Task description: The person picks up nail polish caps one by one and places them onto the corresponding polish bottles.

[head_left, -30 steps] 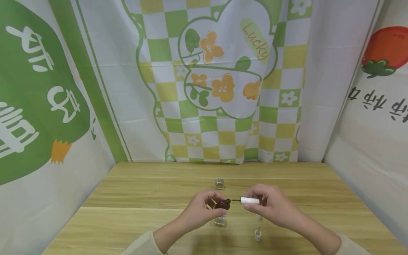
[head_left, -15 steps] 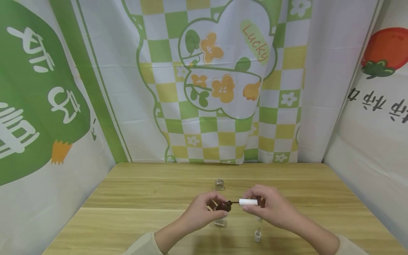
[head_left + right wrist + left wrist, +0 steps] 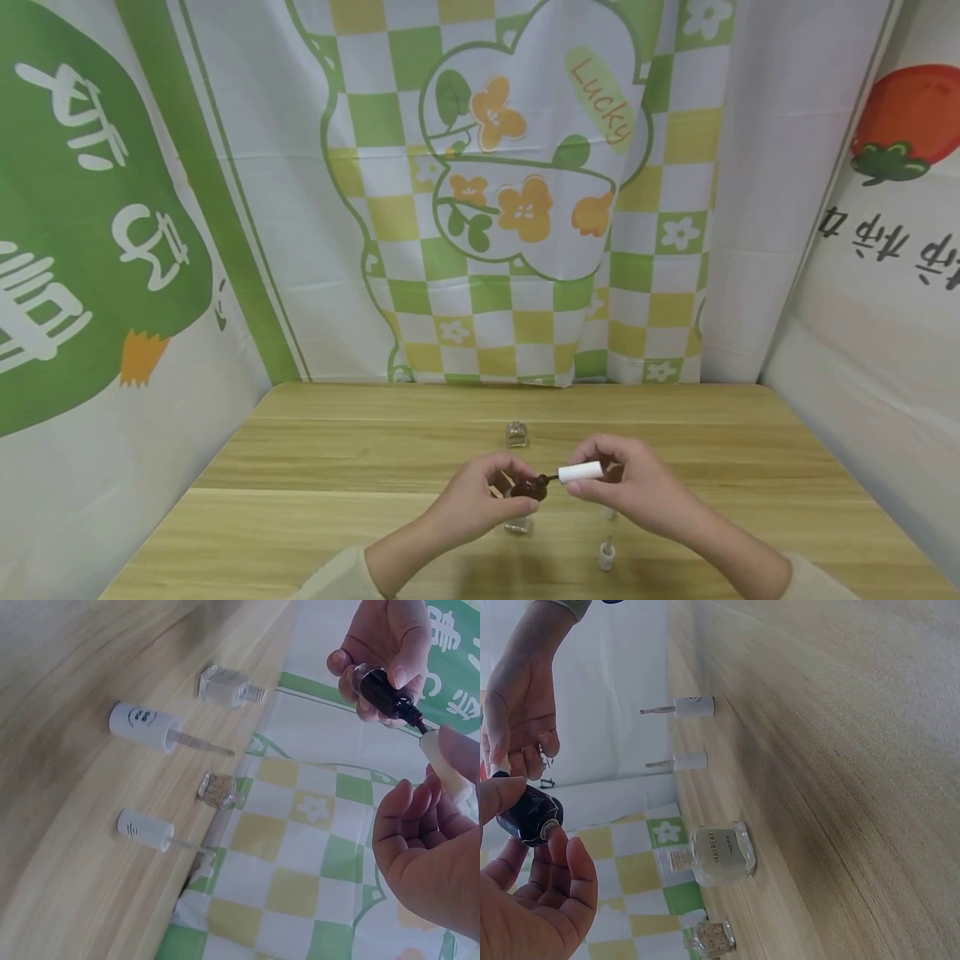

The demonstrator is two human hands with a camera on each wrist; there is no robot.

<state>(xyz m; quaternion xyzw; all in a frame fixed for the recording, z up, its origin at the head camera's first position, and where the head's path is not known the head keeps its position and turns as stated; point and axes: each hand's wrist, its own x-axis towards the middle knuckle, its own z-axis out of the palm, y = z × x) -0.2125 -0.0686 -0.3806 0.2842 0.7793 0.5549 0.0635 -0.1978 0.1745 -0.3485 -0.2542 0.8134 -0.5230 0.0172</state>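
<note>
My left hand (image 3: 474, 497) holds a dark red nail polish bottle (image 3: 531, 487) between thumb and fingers, above the table. The bottle is tilted, its neck turned toward my right hand (image 3: 636, 477). That hand pinches a white brush cap (image 3: 581, 472) by its sides. A short length of dark brush stem (image 3: 553, 478) shows between cap and neck. In the right wrist view the stem reaches into the mouth of the polish bottle (image 3: 386, 694), so the brush tip is hidden inside.
An uncapped pale polish bottle (image 3: 721, 853) stands below my left hand. Farther back is an uncapped glitter bottle (image 3: 517, 434). Two white brush caps, one nearer me (image 3: 607, 556) and one partly covered by my right hand (image 3: 609, 512), stand with brushes upward on the wooden table (image 3: 337, 467).
The white cap has moved left toward the bottle and now tilts, its outer end higher. Less stem shows than a second ago. The bottle has shifted slightly right.
</note>
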